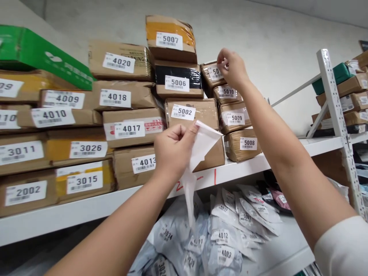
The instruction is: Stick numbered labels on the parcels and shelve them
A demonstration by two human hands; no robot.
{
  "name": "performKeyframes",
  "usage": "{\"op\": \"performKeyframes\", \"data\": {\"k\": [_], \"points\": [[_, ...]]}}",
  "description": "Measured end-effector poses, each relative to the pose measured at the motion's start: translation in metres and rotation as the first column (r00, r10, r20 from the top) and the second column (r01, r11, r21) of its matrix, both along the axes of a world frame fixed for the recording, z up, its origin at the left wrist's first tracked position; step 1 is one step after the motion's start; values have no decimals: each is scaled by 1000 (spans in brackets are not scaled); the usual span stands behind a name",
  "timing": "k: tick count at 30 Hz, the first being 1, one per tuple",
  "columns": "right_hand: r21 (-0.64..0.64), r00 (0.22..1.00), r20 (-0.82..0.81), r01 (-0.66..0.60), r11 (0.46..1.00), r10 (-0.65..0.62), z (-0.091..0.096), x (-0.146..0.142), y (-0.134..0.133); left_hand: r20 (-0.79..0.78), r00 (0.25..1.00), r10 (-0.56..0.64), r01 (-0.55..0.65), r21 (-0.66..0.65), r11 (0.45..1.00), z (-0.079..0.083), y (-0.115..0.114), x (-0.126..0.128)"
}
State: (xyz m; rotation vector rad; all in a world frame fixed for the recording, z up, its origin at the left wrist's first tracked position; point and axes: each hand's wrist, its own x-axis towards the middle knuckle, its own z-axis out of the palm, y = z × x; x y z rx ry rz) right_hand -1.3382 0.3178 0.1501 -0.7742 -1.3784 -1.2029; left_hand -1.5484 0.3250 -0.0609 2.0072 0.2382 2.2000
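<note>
My left hand (174,151) is closed, thumb against the curled fingers, on a strip of white label backing paper (202,143). The strip hangs down in front of the carton marked 5002 (189,101) and past the shelf edge. Higher up and to the right, my right hand (231,67) is closed in a pinch at the top carton (207,73) of the right stack. Its fingers cover the right part of that carton's white label (214,73), so only "50" can be read. What lies between those fingertips is hidden. Below are the cartons marked 5010 (228,92), 5009 (234,117) and 5008 (247,143).
Stacked numbered cartons, such as 4017 (129,129) and 5007 (169,40), fill the white shelf (244,167). A green box (48,57) lies at upper left. Labelled plastic mailers (224,235) crowd the lower shelf. A perforated upright (333,96) stands at right.
</note>
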Motion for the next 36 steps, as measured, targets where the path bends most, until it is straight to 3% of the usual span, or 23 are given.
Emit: {"op": "performKeyframes", "data": {"k": [4, 9, 16, 21, 25, 29, 33, 36], "points": [[23, 993, 74, 94, 995, -95, -3, -2, -1, -1, 999, 32, -32, 18, 999, -1, 1, -12], [65, 993, 68, 93, 994, -97, -5, 0, -2, 10, 999, 35, -35, 10, 999, -6, 4, -18], [-166, 1000, 12, -18, 986, 21, 11, 7, 26, -5, 1000, 30, -30, -63, 998, -14, 5, -17], [-137, 999, 24, -29, 990, 33, 8, 9, 41, -13, 999, 29, -30, -25, 999, -10, 3, -7], [-21, 984, -168, -61, 998, 56, -6, 0, 27, -64, 998, 30, -30, 11, 999, -2, -5, 1], [102, 906, -364, -190, 976, 215, -23, 0, 0, -121, 987, 108, -97, 92, 991, 8, -10, 0], [227, 869, -306, -329, 917, 388, -50, 18, -22, -159, 951, 264, -262, 32, 965, 20, -10, -5], [292, 924, -106, -325, 900, 368, -87, 27, -38, -198, 901, 386, -387, 34, 921, 26, -18, 0]]}}
